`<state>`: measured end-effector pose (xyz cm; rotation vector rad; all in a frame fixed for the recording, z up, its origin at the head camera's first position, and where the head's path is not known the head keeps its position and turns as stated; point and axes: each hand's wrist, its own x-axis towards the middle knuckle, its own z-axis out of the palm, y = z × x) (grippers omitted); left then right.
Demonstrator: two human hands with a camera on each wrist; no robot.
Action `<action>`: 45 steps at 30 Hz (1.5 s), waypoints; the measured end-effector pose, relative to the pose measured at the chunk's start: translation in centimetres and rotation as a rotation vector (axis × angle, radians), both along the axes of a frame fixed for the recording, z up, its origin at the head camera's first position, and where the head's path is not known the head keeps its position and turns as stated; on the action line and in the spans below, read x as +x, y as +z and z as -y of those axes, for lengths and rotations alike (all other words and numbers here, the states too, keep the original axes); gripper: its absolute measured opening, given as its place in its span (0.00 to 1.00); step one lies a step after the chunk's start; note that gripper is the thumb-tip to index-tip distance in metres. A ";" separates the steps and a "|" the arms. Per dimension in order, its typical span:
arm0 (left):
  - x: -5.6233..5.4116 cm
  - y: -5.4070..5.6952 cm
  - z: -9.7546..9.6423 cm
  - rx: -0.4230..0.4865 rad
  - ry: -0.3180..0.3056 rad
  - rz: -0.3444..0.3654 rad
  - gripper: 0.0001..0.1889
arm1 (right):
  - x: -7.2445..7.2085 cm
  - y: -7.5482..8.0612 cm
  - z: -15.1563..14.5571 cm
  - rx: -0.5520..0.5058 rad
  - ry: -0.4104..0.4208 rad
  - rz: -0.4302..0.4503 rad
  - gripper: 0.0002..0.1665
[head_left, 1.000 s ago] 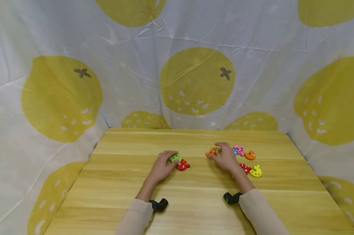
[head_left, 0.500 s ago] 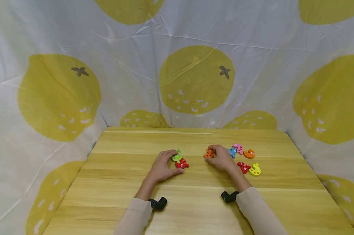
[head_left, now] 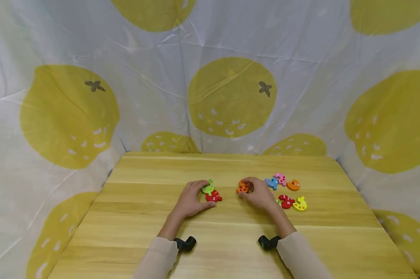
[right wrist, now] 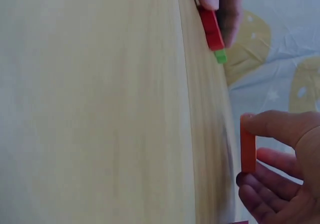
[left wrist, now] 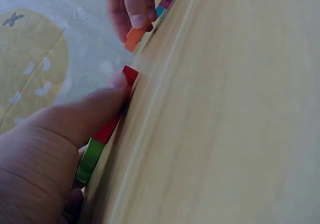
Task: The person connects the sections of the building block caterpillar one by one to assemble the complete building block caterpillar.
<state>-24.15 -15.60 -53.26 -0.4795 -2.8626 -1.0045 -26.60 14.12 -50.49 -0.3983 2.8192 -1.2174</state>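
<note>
My left hand (head_left: 190, 199) holds a joined pair of wooden puzzle pieces at the left. One is a green piece with a smiling face (head_left: 207, 189), the other a red piece marked 2 (head_left: 213, 196). In the left wrist view the thumb lies along the red edge (left wrist: 107, 130), with the green edge (left wrist: 90, 160) nearer the palm. My right hand (head_left: 260, 193) pinches an orange spotted puzzle piece (head_left: 242, 188) between thumb and fingers. The right wrist view shows this orange piece (right wrist: 248, 146) on edge. A gap separates it from the red piece.
Right of my right hand lie a blue piece (head_left: 271, 183), a pink one (head_left: 280, 178), an orange one marked 10 (head_left: 293, 185), a red striped one (head_left: 286, 202) and a yellow one (head_left: 300, 204). Others are partly hidden by the hand. A lemon-print cloth (head_left: 232, 38) hangs behind the wooden table (head_left: 227, 248).
My right hand has moved left with the orange piece, uncovering the blue piece. My left thumb has shifted from the green piece down to the near side of the red one.
</note>
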 end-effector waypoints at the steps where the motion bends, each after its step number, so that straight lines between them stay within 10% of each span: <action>1: 0.1 0.0 0.0 0.000 0.000 0.003 0.44 | 0.2 -0.1 0.2 -0.012 0.005 -0.004 0.27; 19: -0.1 -0.1 0.0 -0.005 0.000 -0.003 0.42 | 3.1 -0.2 4.1 -0.072 0.099 -0.034 0.27; 45: -0.1 0.0 0.1 -0.013 -0.012 -0.013 0.40 | 3.0 -0.7 6.1 -0.096 0.120 -0.041 0.28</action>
